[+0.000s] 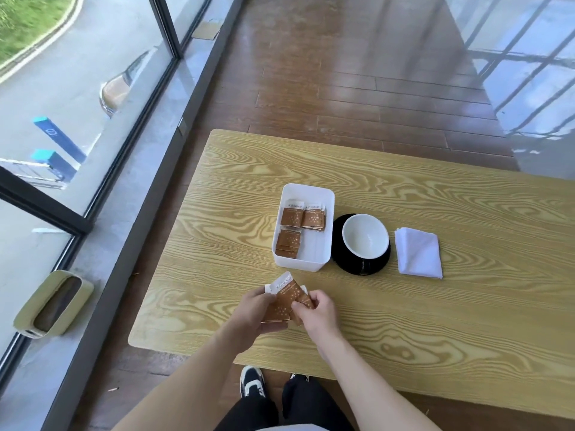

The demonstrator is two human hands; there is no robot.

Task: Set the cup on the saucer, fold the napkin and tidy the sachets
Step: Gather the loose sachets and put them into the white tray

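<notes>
Bare forearms – no sleeves; black trousers (249,412); black-and-white sneakers (252,381); pale top hem.

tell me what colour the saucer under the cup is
Black: the saucer shows as a dark rim around the white cup, seen in the head view.

Light wood-grain table (435,321), bearing white tray (323,259), black saucer (342,259) beside it, folded white napkin (418,255).
</notes>
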